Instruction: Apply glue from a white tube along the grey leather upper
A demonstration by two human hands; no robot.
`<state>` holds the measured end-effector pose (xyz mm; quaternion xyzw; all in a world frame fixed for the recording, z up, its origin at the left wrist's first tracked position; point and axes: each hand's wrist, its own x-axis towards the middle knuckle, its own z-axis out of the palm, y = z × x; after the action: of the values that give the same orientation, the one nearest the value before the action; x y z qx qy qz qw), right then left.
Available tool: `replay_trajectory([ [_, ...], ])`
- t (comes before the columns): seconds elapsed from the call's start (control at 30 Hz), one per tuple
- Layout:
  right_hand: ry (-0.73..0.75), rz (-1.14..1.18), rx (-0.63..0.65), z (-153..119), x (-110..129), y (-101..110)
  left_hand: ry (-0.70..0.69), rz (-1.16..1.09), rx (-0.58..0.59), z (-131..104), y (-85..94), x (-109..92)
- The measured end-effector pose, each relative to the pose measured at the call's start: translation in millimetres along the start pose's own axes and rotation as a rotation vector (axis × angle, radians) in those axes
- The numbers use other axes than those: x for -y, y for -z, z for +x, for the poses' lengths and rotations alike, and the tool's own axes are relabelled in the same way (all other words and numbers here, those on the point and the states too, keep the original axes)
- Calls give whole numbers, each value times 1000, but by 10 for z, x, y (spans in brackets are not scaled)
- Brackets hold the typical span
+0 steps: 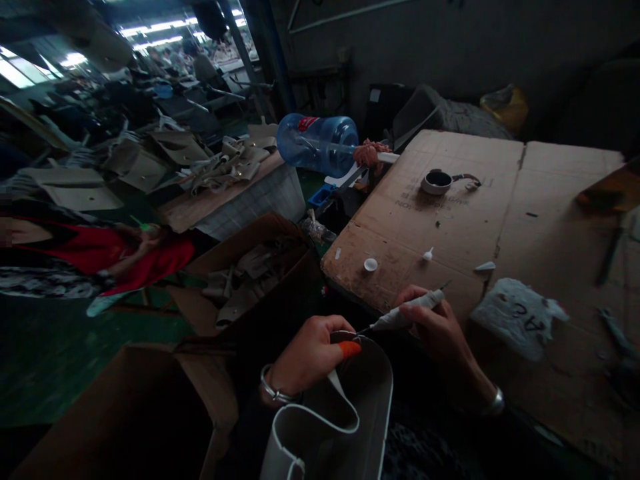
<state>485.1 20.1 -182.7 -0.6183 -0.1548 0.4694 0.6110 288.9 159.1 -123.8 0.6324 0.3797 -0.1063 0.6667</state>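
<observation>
My left hand (305, 357), with an orange cover on one fingertip and a metal bangle at the wrist, grips the top edge of a pale grey bag piece (345, 413) with white edges, held low in front of me. My right hand (437, 327) holds a slim grey pen-like tool (407, 312). Its fine tip touches the bag piece's upper edge just beside my left fingers.
A cardboard-covered table (475, 220) carries a small round dish (437, 182), a white cap (371, 265), a crumpled white cloth (515, 317) and dark tools at the right. Open cardboard boxes (250, 280) stand left. A blue water jug (317, 143) lies behind. A person in red (110, 257) is at left.
</observation>
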Motion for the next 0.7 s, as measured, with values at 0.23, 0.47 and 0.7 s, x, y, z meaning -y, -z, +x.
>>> replay_trajectory([
  [0.23, 7, -134, 58, -98, 204, 9, -61, 53, 3, -22, -7, 37],
  [0.47, 33, -206, 197, -43, 306, 44, -54, -21, -24, 14, -102, 91],
  [0.7, 4, -20, 138, 65, 41, -79, -13, -124, -86, 62, -142, 109],
])
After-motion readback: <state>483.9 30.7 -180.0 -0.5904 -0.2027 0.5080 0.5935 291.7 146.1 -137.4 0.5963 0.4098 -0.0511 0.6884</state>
